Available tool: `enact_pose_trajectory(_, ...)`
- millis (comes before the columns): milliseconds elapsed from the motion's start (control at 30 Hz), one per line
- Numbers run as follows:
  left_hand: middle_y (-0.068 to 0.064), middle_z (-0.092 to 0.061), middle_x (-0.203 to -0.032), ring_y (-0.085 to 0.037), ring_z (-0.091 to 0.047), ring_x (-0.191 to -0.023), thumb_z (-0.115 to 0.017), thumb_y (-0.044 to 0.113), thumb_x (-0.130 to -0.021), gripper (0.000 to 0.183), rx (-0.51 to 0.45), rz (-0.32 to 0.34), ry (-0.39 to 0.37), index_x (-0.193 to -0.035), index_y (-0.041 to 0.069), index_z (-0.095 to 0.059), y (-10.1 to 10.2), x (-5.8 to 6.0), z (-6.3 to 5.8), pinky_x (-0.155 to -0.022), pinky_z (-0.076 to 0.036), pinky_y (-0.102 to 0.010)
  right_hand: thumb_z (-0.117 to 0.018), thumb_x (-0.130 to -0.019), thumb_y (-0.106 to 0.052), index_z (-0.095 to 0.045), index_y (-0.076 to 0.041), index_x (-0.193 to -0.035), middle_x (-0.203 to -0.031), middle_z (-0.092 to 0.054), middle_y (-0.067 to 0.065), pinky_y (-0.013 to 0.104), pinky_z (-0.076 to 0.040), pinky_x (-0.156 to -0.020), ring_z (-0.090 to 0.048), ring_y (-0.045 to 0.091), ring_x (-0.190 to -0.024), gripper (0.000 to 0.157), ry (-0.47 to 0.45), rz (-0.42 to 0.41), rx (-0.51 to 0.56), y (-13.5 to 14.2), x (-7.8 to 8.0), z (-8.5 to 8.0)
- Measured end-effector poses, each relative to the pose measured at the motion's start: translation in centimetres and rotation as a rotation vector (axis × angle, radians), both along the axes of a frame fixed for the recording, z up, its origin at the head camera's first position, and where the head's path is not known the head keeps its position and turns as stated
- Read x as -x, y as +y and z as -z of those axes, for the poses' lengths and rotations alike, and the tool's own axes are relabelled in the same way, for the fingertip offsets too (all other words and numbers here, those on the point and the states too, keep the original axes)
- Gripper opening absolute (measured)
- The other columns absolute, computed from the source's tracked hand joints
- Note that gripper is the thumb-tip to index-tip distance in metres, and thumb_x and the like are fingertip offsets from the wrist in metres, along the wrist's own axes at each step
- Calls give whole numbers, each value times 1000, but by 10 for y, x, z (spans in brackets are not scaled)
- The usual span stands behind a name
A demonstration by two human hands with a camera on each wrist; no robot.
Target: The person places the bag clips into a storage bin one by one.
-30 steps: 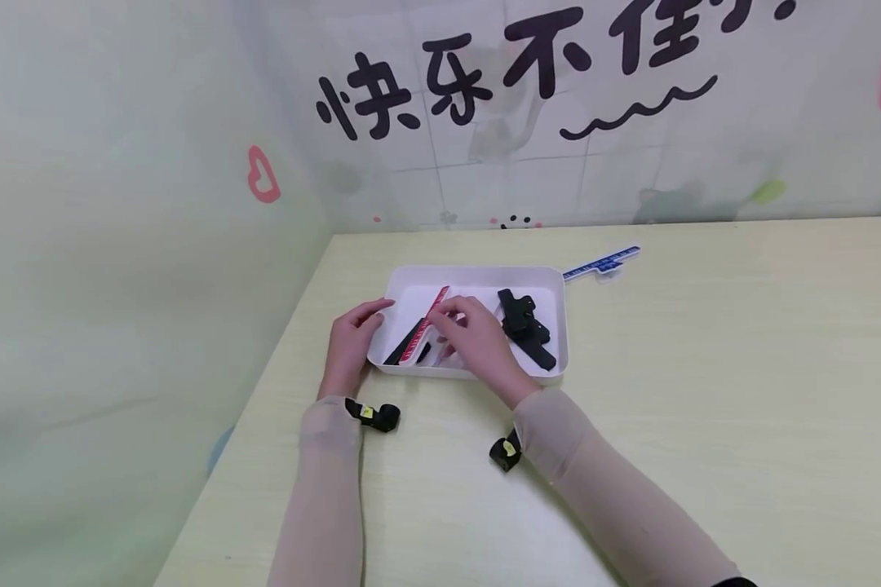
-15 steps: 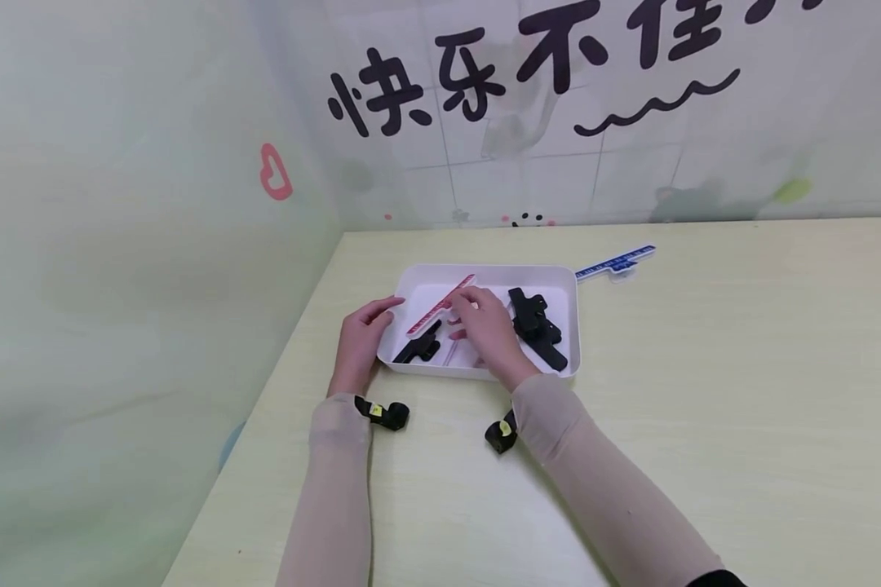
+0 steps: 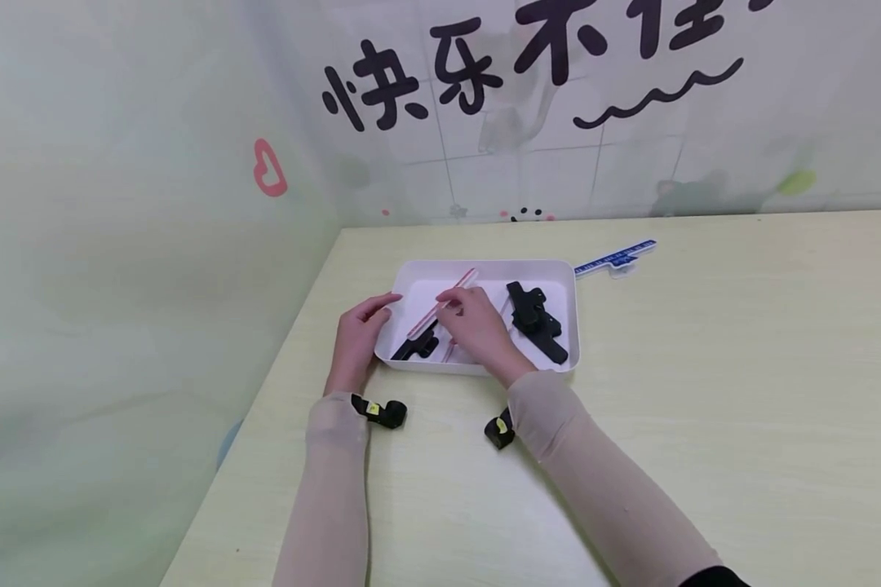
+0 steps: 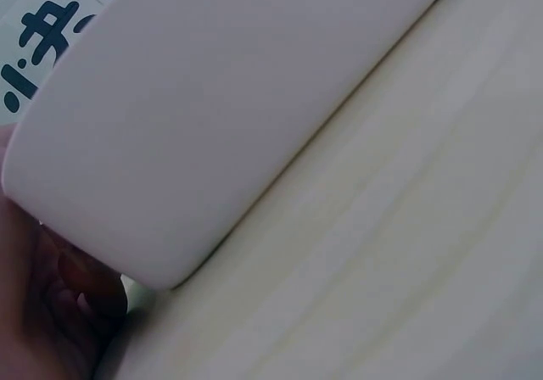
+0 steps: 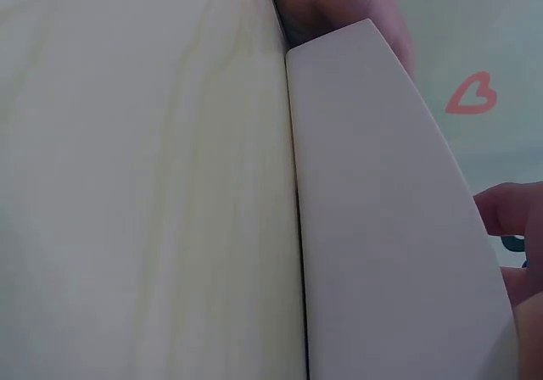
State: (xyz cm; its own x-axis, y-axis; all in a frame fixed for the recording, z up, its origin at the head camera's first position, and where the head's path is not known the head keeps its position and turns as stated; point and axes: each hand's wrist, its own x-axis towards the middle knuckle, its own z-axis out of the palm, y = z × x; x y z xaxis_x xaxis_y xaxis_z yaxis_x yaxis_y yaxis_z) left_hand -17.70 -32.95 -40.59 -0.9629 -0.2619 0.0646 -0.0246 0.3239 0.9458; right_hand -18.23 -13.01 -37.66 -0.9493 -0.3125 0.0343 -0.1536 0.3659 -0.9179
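Note:
A white tray (image 3: 477, 368) lies on the table holding several long-bar clips. My left hand (image 3: 357, 334) grips the tray's left end, index finger at the rim; in the left wrist view its other fingers (image 4: 89, 282) curl against the outside of the corner. Inside the tray, my right hand (image 3: 475, 328) pinches a red-and-white ruler clip (image 3: 427, 321) between thumb and index finger, its long edge tilted up. One black clip (image 3: 415, 346) lies just below it at the tray's left. Black clips (image 3: 537, 321) overlap in a pile at the right. My right hand partly hides a transparent clip (image 3: 449, 350).
A blue ruler clip (image 3: 617, 259) lies on the pale wooden table (image 3: 705, 367) against the tray's back right corner. A printed cloth (image 3: 499, 163) hangs behind the table, and another covers the left side.
The red clip was lifted off the black clip, shifted back and right, then turned so its printed face tips away. The left hand keeps its place on the tray.

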Motion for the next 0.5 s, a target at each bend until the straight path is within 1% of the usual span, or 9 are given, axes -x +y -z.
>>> enact_pose_trajectory(167, 10, -56, -117, -5, -44, -113, -54, 16, -86, 24, 10, 4, 9, -102, 26, -68, 1, 1, -1, -94, -36, -28, -53, -85, -28, -55, -15, -117, -106, -42, 2, 27, -45, -66, -53, 13, -80, 34, 6, -3, -45, 0, -1, -2)
enact_pose_trajectory(367, 11, -55, -117, -4, -44, -113, -54, 17, -86, 23, 5, 8, -1, -102, 27, -68, 0, 0, -3, -94, -36, -27, -53, -85, -30, -53, -19, -121, -112, -40, 2, 30, -42, -75, -49, 14, -93, 38, 4, -3, -117, -2, -1, -3)
enact_pose_trajectory(500, 10, -55, -118, -5, -43, -113, -53, 17, -87, 23, -6, 14, 0, -103, 25, -68, 0, -1, -2, -94, -36, -28, -53, -85, -32, -50, -21, -125, -117, -39, 3, 32, -41, -78, -49, 15, -93, 41, 5, -8, -161, -3, -1, -2)
